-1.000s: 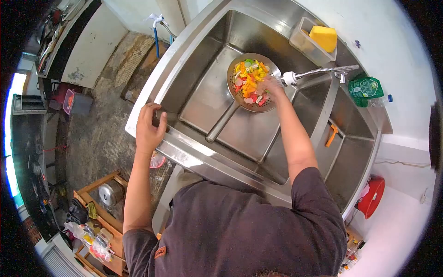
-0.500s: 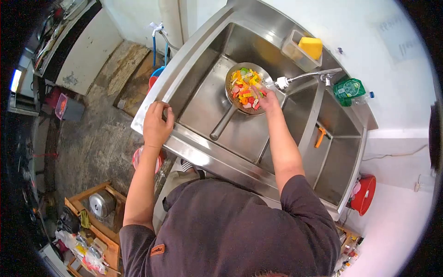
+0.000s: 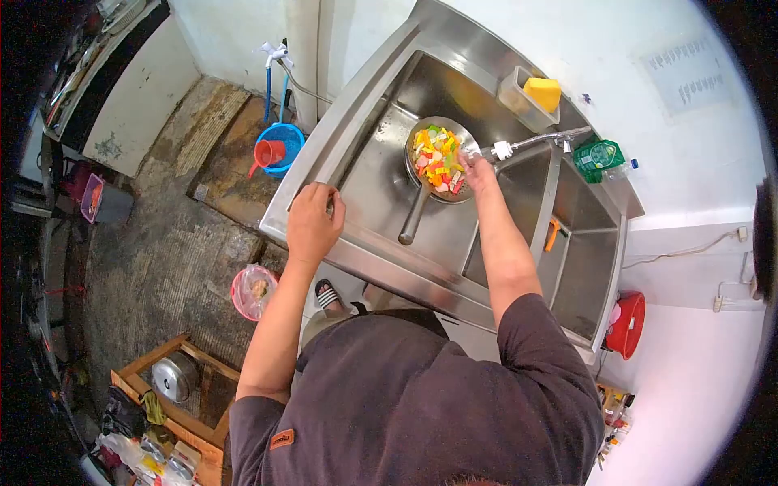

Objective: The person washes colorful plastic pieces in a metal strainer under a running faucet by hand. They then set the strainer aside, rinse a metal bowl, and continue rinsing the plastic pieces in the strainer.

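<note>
A metal pan (image 3: 416,214) sits in the large basin of the steel sink (image 3: 381,243), its handle pointing toward the front edge. Chopped food (image 3: 438,159) in yellow, orange, red and green fills it. My right hand (image 3: 478,172) is at the pan's right side, its fingertips among the food; what they hold, if anything, is too small to make out. On the sink's front left rim rests my left hand (image 3: 316,220), fingers curled, with what is inside them hidden. The faucet (image 3: 535,142) reaches over the basin just right of the pan.
A clear container (image 3: 519,99) with a yellow sponge (image 3: 543,94) stands on the back ledge, near a green pouch (image 3: 598,157). An orange-handled tool (image 3: 553,235) lies in the right basin. Blue (image 3: 288,154), pink (image 3: 251,293) and red (image 3: 628,326) buckets surround the sink.
The view has shifted, showing more floor and the blue bucket at left. My right hand stays at the pan's right side, and my left hand remains on the rim.
</note>
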Action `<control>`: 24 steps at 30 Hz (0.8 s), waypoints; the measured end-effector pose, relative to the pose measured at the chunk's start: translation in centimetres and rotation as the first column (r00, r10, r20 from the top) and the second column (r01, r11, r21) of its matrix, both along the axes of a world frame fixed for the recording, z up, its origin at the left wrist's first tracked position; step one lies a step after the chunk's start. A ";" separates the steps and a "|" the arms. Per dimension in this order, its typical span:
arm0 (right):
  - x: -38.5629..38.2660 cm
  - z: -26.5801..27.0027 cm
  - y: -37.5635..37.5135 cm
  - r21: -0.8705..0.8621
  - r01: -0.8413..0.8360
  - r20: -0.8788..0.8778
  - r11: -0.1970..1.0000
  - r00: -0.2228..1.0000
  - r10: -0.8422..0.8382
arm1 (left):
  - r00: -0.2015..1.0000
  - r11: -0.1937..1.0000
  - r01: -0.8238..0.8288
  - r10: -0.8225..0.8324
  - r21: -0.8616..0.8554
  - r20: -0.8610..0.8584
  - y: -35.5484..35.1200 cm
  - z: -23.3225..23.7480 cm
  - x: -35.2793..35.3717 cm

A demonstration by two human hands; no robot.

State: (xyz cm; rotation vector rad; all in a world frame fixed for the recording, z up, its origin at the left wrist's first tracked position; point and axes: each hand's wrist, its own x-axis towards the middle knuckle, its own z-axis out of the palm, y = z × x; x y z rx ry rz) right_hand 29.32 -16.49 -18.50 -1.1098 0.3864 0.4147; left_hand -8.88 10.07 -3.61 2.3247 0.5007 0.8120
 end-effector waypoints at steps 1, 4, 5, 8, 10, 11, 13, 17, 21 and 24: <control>-0.4 0.5 0.3 -0.004 0.000 -0.005 1.000 1.000 0.000 | 1.000 1.000 0.001 -0.001 0.003 -0.011 0.0 0.1 0.1; -0.9 1.5 1.1 -0.133 -0.011 -0.067 0.991 0.998 0.002 | 0.999 1.000 -0.009 0.009 -0.008 -0.032 -0.1 0.0 0.3; -0.9 1.6 1.4 -0.330 -0.214 -0.025 0.919 0.976 0.218 | 0.999 1.000 -0.013 0.013 -0.018 -0.035 -0.1 0.0 0.4; 1.0 -1.6 0.8 -0.778 -0.389 0.041 0.493 0.752 0.658 | 0.997 0.999 -0.017 0.014 -0.037 -0.081 -0.3 0.5 0.9; 1.3 -2.5 0.8 -0.946 -0.315 -0.095 0.081 0.507 0.857 | 0.995 0.999 -0.020 0.017 -0.029 -0.093 -0.4 0.2 1.1; 0.9 -2.1 1.3 -0.943 -0.323 -0.098 0.083 0.507 0.856 | 0.995 0.999 -0.025 0.023 -0.020 -0.094 -0.3 0.1 1.3; 0.2 -2.3 1.8 -0.946 -0.285 -0.276 -0.153 0.461 0.843 | 0.995 0.999 -0.028 0.030 0.022 -0.096 -0.6 0.3 1.6; -0.9 -4.0 3.1 -0.936 -0.144 -0.350 -0.320 0.450 0.822 | 0.984 0.999 -0.039 0.040 0.013 -0.175 -0.6 0.3 2.1; -0.5 -8.8 2.0 -0.986 0.009 -0.128 -0.165 0.589 0.798 | 0.979 0.998 -0.046 0.054 0.045 -0.197 -0.8 0.2 2.4; 1.1 -10.4 1.3 -0.994 0.091 0.021 -0.052 0.659 0.751 | 0.976 0.998 -0.048 0.054 0.032 -0.212 -0.9 0.2 2.5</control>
